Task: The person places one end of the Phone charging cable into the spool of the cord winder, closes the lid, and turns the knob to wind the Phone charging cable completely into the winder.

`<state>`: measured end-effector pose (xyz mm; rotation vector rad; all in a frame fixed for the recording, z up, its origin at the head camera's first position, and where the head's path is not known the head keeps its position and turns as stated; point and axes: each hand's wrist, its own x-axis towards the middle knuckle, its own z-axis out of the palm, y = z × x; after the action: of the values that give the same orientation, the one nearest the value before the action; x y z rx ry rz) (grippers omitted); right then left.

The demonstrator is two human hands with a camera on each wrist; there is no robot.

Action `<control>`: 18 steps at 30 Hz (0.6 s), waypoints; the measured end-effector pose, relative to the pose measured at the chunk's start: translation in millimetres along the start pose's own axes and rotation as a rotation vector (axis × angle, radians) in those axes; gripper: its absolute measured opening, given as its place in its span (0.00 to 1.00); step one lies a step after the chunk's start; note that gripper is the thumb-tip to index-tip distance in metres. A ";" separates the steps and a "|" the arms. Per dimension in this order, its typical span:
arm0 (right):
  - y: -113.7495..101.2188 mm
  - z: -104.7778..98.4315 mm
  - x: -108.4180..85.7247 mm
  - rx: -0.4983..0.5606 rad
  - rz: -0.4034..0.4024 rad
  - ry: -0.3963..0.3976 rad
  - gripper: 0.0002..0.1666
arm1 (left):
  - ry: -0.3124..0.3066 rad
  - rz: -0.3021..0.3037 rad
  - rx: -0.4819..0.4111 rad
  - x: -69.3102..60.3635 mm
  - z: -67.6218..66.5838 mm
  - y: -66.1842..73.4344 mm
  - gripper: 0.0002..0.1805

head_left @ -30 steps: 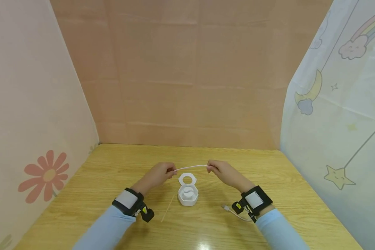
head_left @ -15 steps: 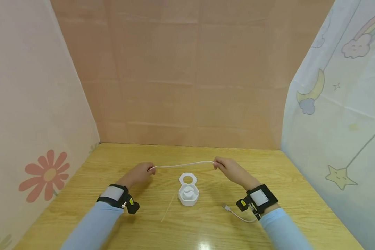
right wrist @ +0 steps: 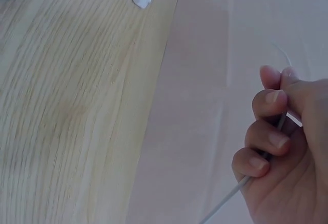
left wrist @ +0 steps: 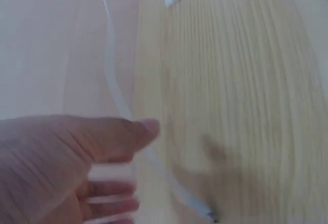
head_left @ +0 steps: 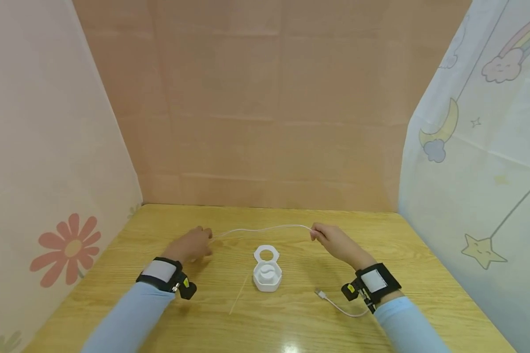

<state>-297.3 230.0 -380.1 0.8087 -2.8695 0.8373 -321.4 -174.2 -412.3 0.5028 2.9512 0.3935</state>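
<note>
A white USB cable (head_left: pixel 265 229) spans the air between my two hands, sagging slightly in a wave. My right hand (head_left: pixel 335 240) grips it; in the right wrist view the curled fingers (right wrist: pixel 266 137) wrap round the cable. My left hand (head_left: pixel 192 245) is at the cable's other end, thumb and fingers apart. In the left wrist view the cable (left wrist: pixel 110 55) passes by the thumb and ends in a small dark tip at the bottom, not clasped by the fingers. The cable's USB plug (head_left: pixel 320 293) lies on the table near my right wrist.
A white hexagonal case (head_left: pixel 267 277), its ring-shaped lid (head_left: pixel 266 248) flipped back, stands mid-table between my forearms. Left of it lies a thin pale stick or strip (head_left: pixel 238 296). Cloth screens enclose the wooden table (head_left: pixel 287 318) at the back and both sides.
Both hands have moved apart, drawing out a longer stretch of cable between them. Within the last half second my left fingers have loosened from the cable's end, while my right has shifted slightly right.
</note>
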 end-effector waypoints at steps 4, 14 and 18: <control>-7.6 4.1 1.5 -0.019 -0.033 0.002 0.09 | 0.060 0.045 0.111 3.8 -1.6 55.1 0.36; -41.0 12.3 6.3 -0.033 -0.207 -0.024 0.11 | 0.179 0.488 -0.028 -2.0 -3.0 161.0 0.40; -46.5 13.9 5.5 -0.036 -0.239 -0.027 0.11 | 0.132 0.506 -0.239 3.0 5.6 163.6 0.26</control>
<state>-277.7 186.9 -368.2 1.1378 -2.7265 0.7487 -272.9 -22.8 -373.1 1.2299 2.8056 0.8443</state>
